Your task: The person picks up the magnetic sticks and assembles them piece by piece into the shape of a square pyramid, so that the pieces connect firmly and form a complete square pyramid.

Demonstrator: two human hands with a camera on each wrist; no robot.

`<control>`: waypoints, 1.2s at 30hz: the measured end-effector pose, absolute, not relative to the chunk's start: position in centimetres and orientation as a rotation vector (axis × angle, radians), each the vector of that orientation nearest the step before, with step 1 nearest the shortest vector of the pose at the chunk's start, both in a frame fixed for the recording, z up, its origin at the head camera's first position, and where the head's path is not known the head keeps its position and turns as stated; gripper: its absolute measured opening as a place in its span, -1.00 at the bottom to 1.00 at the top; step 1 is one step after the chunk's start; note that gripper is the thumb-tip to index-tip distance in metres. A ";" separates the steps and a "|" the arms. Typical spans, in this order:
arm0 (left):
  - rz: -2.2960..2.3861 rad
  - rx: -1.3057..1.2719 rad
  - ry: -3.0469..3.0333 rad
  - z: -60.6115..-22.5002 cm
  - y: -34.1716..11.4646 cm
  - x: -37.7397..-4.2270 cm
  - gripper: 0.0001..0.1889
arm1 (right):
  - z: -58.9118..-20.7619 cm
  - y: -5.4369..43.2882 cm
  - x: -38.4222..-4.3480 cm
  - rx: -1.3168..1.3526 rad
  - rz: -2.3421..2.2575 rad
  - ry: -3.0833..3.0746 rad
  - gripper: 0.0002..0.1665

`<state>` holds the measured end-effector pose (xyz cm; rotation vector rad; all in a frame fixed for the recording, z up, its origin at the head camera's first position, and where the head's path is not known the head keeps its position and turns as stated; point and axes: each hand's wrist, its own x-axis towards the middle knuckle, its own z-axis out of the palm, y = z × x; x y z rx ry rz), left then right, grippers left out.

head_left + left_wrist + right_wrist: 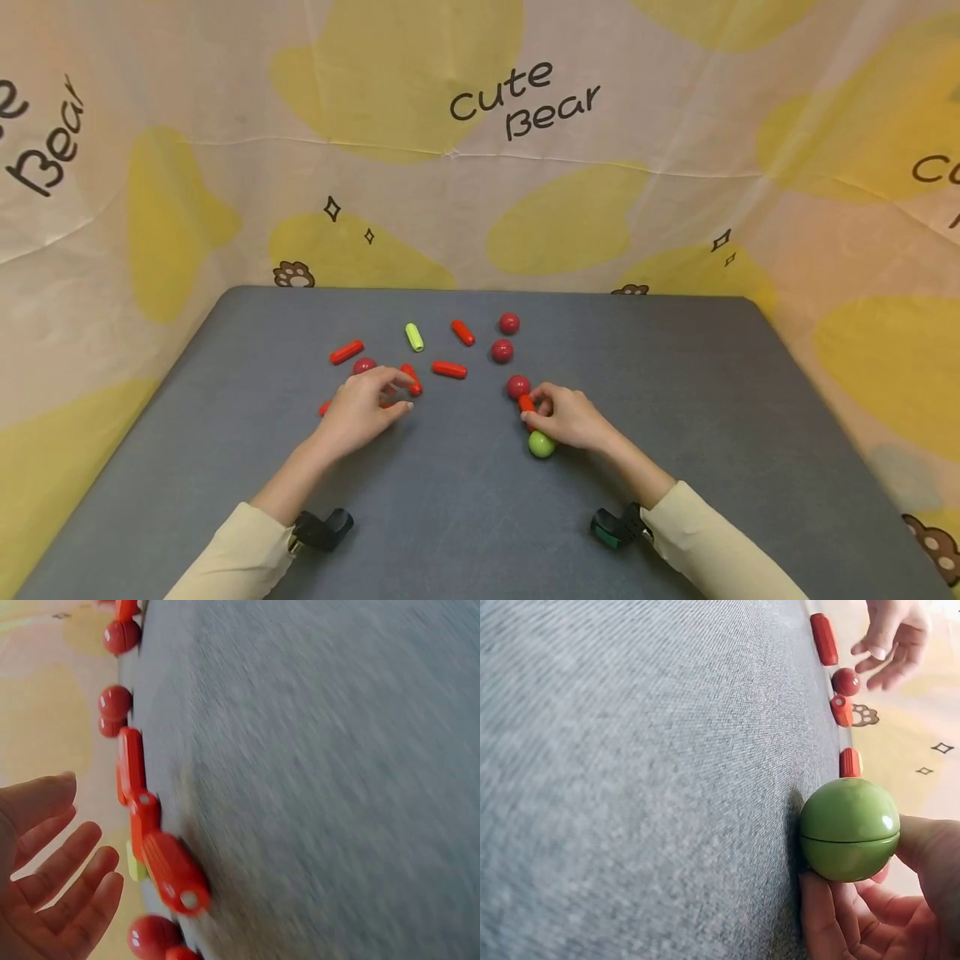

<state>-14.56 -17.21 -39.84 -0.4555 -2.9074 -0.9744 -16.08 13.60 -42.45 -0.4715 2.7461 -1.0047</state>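
Note:
My right hand (pixel 570 417) pinches a short red faceted stick (pixel 527 403) between thumb and fingers. Just beyond that stick sits a red ball (pixel 518 387); on the near side, by the thumb, is a green ball (pixel 542 444) with a seam round its middle. In the right wrist view the green ball (pixel 850 829) hides most of the held stick. My left hand (pixel 360 410) hovers over the table's left part, fingers spread and holding nothing. Close to its fingertips lies a red stick (pixel 411 379), and behind its knuckles a partly covered red ball (pixel 364 366).
Farther back lie a light green stick (pixel 414 337), loose red sticks (pixel 462 332) and two more red balls (pixel 509 323). They rest on a grey table (pixel 675 358). A patterned cloth (pixel 420 100) hangs behind it and at both sides.

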 end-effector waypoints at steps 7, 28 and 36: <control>-0.897 -0.339 -2.937 -40.5 -19.0 -14.2 -0.69 | -42.4 13.9 -15.9 -0.398 -1.017 2.756 -0.71; -0.840 -0.290 -3.040 -41.5 -19.7 -13.8 -0.73 | -42.6 14.5 -15.6 -0.298 -1.064 2.757 -0.71; -0.817 -0.340 -3.041 -41.5 -19.5 -13.7 -0.80 | -42.6 14.5 -15.6 -0.265 -1.074 2.746 -0.71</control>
